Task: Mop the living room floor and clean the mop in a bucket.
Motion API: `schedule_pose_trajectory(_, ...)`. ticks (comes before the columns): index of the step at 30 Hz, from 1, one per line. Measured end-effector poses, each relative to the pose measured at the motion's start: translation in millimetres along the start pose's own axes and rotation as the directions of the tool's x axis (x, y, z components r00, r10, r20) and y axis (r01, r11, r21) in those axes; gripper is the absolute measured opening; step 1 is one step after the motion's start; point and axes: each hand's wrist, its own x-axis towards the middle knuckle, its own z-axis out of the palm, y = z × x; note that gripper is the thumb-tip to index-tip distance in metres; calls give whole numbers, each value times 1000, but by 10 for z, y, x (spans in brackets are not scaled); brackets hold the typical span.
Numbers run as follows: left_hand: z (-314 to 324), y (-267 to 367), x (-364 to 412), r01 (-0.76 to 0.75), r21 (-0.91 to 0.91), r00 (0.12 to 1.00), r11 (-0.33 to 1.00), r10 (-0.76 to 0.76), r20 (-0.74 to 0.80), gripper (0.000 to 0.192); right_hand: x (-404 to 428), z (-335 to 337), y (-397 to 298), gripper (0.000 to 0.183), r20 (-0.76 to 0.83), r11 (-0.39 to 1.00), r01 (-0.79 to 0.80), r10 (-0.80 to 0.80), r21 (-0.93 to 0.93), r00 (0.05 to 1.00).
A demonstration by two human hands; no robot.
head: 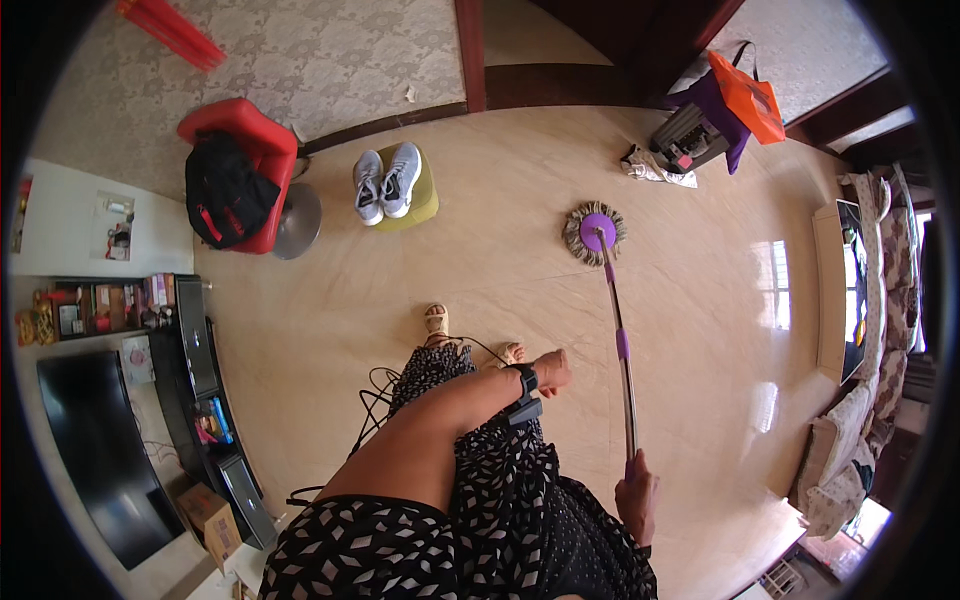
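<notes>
My right hand (pixel 637 495) grips the upper end of a mop's metal handle (pixel 616 300), which has purple grips along it. Farther out, the round mop head (pixel 598 232) lies flat on the floor, its purple disc ringed by grey-brown strands. My left hand (pixel 553 371) hangs in the air in front of my body, apart from the handle. Its fingers are curled in and I see nothing in them, though the palm is hidden. A dark wrist strap (pixel 528 379) with a small box is on the left wrist.
Grey sneakers (pixel 386 184) rest on a green stool (pixel 420 206). Beside it stands a red chair (pixel 262 135) holding a black bag (pixel 225 191). A grey bin-like container (pixel 694 139) is at the far right. Black cable (pixel 367 412) loops by my legs. A TV cabinet (pixel 195 337) lines the left.
</notes>
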Motion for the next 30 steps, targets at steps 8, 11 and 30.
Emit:
schedule_pose_trajectory(8,123,9,302,107,-532,994,840,-71,88,48,-99,-614,-330,52,193,978,104,-68,-183,979)
schedule_pose_trajectory(11,198,-25,468,265,-664,964,699,-184,191,67,-194,-898,-490,61,276,962,136,-67,-236,959)
schedule_pose_trajectory(30,-1651,-506,-410,-223,-964,844,142,-466,-264,17,1217,-1061,-2391,51,515,838,545,-456,-26,726)
